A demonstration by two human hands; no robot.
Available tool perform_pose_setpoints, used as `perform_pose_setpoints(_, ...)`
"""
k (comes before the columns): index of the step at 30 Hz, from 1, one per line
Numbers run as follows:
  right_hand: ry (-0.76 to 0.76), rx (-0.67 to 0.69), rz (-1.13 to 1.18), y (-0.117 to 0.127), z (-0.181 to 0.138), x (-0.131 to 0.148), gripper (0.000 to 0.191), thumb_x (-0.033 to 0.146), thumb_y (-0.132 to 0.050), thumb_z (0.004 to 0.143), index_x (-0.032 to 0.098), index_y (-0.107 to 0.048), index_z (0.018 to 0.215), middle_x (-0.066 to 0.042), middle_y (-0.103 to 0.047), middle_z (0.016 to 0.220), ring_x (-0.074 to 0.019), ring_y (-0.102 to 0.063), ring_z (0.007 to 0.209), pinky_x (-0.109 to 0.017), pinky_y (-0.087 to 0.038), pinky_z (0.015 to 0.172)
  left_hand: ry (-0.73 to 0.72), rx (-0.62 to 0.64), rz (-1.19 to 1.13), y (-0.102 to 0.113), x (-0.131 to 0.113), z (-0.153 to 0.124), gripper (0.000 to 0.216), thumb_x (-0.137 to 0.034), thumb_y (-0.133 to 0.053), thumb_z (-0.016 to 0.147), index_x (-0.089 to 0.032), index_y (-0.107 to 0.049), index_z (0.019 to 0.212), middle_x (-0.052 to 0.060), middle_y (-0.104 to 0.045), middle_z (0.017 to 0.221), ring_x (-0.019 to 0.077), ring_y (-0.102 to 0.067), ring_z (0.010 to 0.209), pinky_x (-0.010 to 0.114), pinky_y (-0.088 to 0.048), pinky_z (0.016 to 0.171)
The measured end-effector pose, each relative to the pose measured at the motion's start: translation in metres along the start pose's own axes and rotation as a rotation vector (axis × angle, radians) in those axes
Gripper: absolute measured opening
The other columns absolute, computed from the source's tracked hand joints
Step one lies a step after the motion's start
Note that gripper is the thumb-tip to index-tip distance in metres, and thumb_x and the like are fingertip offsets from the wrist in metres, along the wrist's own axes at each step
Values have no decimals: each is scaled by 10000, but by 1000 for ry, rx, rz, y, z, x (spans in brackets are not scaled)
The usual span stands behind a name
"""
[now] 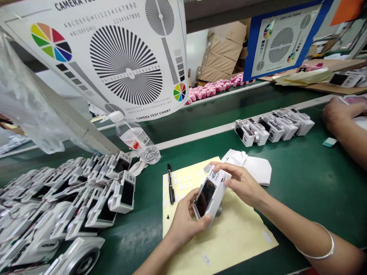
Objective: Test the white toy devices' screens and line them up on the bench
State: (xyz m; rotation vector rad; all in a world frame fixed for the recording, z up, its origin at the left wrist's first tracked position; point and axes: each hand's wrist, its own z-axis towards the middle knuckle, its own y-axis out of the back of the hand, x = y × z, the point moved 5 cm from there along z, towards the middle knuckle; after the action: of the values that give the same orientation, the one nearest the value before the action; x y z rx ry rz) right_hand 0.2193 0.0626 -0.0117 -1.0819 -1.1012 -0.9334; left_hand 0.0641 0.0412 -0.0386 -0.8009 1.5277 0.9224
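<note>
A white compact camera [212, 191] is held tilted between both hands, its dark screen turned toward me. My left hand [186, 215] grips its lower left end, with the thumb along the bottom edge. At the upper right end, my right hand [243, 181] pinches the body, a finger reaching over the top by the buttons. Below the camera lies a yellow sheet [237, 236] carrying small white stickers. A black marker pen [171, 184] rests on the sheet's left side. Just beyond my right hand is a folded white cloth or pouch [258, 168].
Many white camera bodies [71, 198] with exposed wires crowd the left. Another row of cameras [272, 128] stands at the back right. A plastic bottle [137, 139] leans near a hanging camera test chart [126, 65]. A co-worker's hand [341, 114] is at the far right.
</note>
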Motion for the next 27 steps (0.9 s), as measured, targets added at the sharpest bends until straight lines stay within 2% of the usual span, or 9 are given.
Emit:
perform_pose_setpoints(11,-30,10,69,1,2,-9,274,180,-546,635,221,-606,900,-54,-505,1231,-212,-468,1130,-330,-358,892,31,12,-34,1,0,4,604,-447,-660,572,-116,-494,1049,101,-567,965,239,-514,877,284,-404,716)
perform_pose_setpoints(18,-33,-39,105,-1,4,-14,238,107,-492,590,200,-581,790,-54,-525,1196,-217,-413,1196,-303,-377,853,37,-29,8,3,5,1,580,-394,-664,574,-129,-495,1061,89,-572,968,238,-526,872,289,-425,721)
perform_pose_setpoints(20,-47,-53,118,-1,5,-15,224,106,-484,589,191,-568,780,-62,-509,1207,-208,-449,1160,-295,-388,840,33,-41,14,4,5,2,580,-377,-668,580,-136,-489,1076,92,-573,1000,247,-531,899,293,-434,736)
perform_pose_setpoints(24,-35,-64,114,-1,6,-13,390,200,-579,659,240,-471,1031,-72,-422,1269,-163,-541,1026,-285,-439,792,3,-83,-17,8,2,5,570,-393,-667,585,-131,-490,1059,99,-581,1015,254,-546,933,296,-448,772)
perform_pose_setpoints(25,-9,-89,112,0,6,-11,412,225,-609,661,252,-435,1033,-69,-399,1283,-154,-556,1001,-279,-453,775,-7,-108,-7,10,1,5,568,-387,-665,590,-134,-484,1064,99,-578,1031,254,-545,952,299,-448,792)
perform_pose_setpoints(27,54,-169,103,3,6,-9,334,262,-645,659,232,-425,909,-64,-398,1271,-150,-581,962,-274,-475,753,-4,-189,71,15,-1,5,570,-356,-668,591,-145,-470,1082,95,-574,1052,252,-551,963,307,-451,813)
